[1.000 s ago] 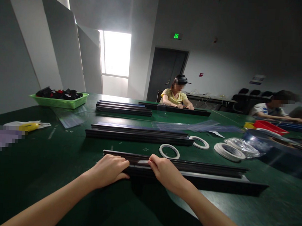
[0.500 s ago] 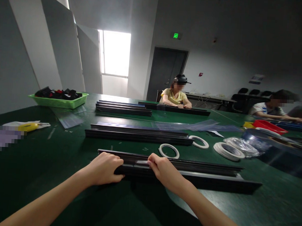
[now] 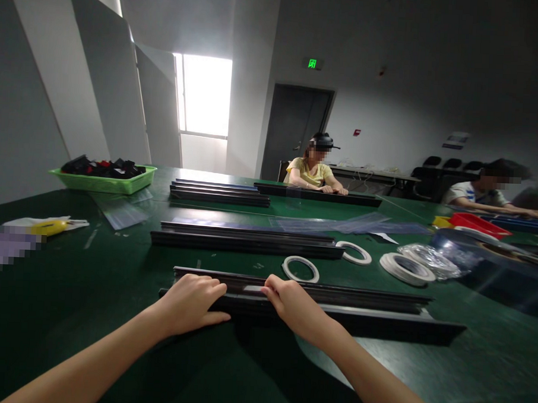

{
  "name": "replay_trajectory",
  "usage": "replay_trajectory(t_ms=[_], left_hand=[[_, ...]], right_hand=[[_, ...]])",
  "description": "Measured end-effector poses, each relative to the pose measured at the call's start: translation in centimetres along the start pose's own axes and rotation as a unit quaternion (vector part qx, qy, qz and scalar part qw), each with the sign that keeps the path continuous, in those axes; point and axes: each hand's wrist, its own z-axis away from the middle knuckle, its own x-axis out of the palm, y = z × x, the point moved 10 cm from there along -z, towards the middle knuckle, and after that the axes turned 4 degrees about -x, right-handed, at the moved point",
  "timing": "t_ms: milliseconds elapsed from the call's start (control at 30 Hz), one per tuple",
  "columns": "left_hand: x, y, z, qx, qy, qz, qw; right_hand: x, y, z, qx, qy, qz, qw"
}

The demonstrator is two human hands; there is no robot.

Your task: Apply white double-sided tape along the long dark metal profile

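A long black channel-shaped profile (image 3: 397, 326) lies across the green table in front of me. My left hand (image 3: 193, 302) is closed over its left part, fingers on the far side and thumb along the near wall. A short whitish strip (image 3: 252, 289), looking like tape, shows in the channel between my hands. My right hand (image 3: 294, 300) pinches the right end of this strip with thumb and forefinger. Just beyond the profile lies a white tape roll (image 3: 300, 269), touched by neither hand.
More black profiles (image 3: 244, 243) lie farther back, near clear plastic strips (image 3: 334, 223). White tape rolls (image 3: 407, 269) and clear wrap sit at right. A green basket (image 3: 104, 184) of black parts and yellow-handled pliers (image 3: 51, 226) are at left. Two co-workers (image 3: 312, 171) sit across the table.
My left hand has slid slightly right along the profile, and its thumb reaches farther right. My right hand stays almost where it was, at the end of the strip.
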Motion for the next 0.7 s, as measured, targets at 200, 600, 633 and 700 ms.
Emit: replay_trajectory(t_ms=[200, 600, 633, 700], left_hand=[[0.9, 0.7, -0.3, 0.022, 0.001, -0.013, 1.000], [0.4, 0.7, -0.3, 0.023, -0.001, -0.002, 1.000], [0.3, 0.7, -0.3, 0.022, -0.003, 0.002, 1.000], [0.1, 0.5, -0.2, 0.019, -0.008, 0.010, 1.000]], right_hand=[[0.1, -0.4, 0.0, -0.014, -0.005, 0.006, 1.000], [-0.7, -0.8, 0.1, -0.029, 0.020, -0.007, 0.999], [-0.8, -0.7, 0.0, -0.029, 0.023, -0.004, 0.999], [-1.0, -0.5, 0.0, -0.025, 0.026, 0.006, 0.999]])
